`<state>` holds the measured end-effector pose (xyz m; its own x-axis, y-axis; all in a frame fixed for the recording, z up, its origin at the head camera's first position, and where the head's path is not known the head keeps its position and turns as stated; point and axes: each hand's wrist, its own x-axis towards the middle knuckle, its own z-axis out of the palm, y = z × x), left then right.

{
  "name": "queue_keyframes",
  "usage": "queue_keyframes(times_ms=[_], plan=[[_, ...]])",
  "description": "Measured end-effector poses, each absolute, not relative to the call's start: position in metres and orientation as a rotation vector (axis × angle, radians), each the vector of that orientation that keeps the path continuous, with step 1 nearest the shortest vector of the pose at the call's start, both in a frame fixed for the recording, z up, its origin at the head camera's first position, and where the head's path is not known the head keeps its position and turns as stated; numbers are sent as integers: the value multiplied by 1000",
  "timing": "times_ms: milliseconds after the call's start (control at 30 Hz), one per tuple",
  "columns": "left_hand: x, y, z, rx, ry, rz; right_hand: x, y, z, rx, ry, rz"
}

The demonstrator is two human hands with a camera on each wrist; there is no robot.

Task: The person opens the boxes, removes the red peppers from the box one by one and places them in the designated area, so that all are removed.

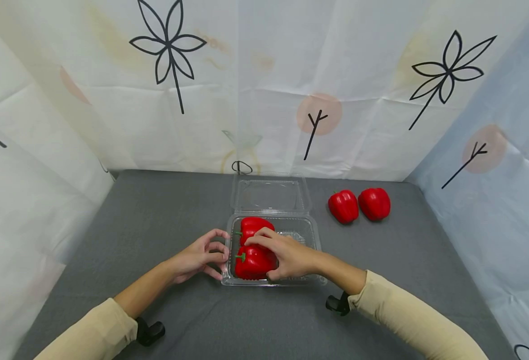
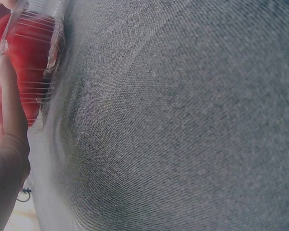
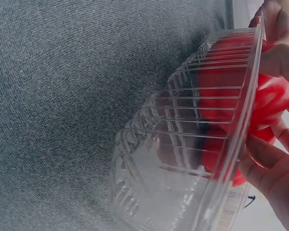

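Right hand [image 1: 287, 256], center of the head view, is grasping the near red pepper [image 1: 253, 262], fingers bent over its top and thumb at its lower right side. That pepper is in the left half of the clear container [image 1: 317, 242], at its lower left corner in the frame, lying on its side, green stem toward frame left. Far red pepper [image 1: 252, 225] sits just above it in the frame, same container, stem also to the left, partly hidden by the right hand's fingers. Right part of the container holds no pepper. Left hand [image 1: 203, 256], just left of center, is not clenched: fingers loosely bent and spread, tips touching the container's left edge; left wrist view has a straight digit lying along the rim. Clear lid [image 1: 271, 195] is hinged open, laid back above the container in the frame. Two more red peppers lie right of the lid, side by side: left loose pepper [image 1: 343, 206] and right loose pepper [image 1: 375, 204]. Everything is on a gray cloth surface [image 1: 170, 210]. White printed curtain [image 1: 264, 90] across the top of the frame, black line flowers. Beige sleeves [image 1: 417, 317] come in from lower left and lower right, a black wrist mount [image 1: 149, 332] near each cuff. Right wrist view shows the ribbed container side, peppers at upper right behind it.
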<state>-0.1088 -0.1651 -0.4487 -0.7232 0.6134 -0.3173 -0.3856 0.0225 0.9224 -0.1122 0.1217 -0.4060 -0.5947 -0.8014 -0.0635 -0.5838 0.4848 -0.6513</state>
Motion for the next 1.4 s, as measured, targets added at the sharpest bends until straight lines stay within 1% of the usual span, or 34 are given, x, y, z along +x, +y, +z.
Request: queue_keyframes(times_ms=[433, 900, 1167, 1400], plan=[[-111, -163, -445, 223, 1595, 1785, -118, 126, -400, -1126, 2268, -963], [-110, -163, -444, 203, 1601, 1771, -122, 130, -404, -1033, 2044, -1291], [-109, -163, -445, 203, 1608, 1772, -118, 136, -393, -1020, 2092, -1296], [-107, -164, -447, 222, 1601, 1797, -113, 156, -384, -986, 2198, -1253]])
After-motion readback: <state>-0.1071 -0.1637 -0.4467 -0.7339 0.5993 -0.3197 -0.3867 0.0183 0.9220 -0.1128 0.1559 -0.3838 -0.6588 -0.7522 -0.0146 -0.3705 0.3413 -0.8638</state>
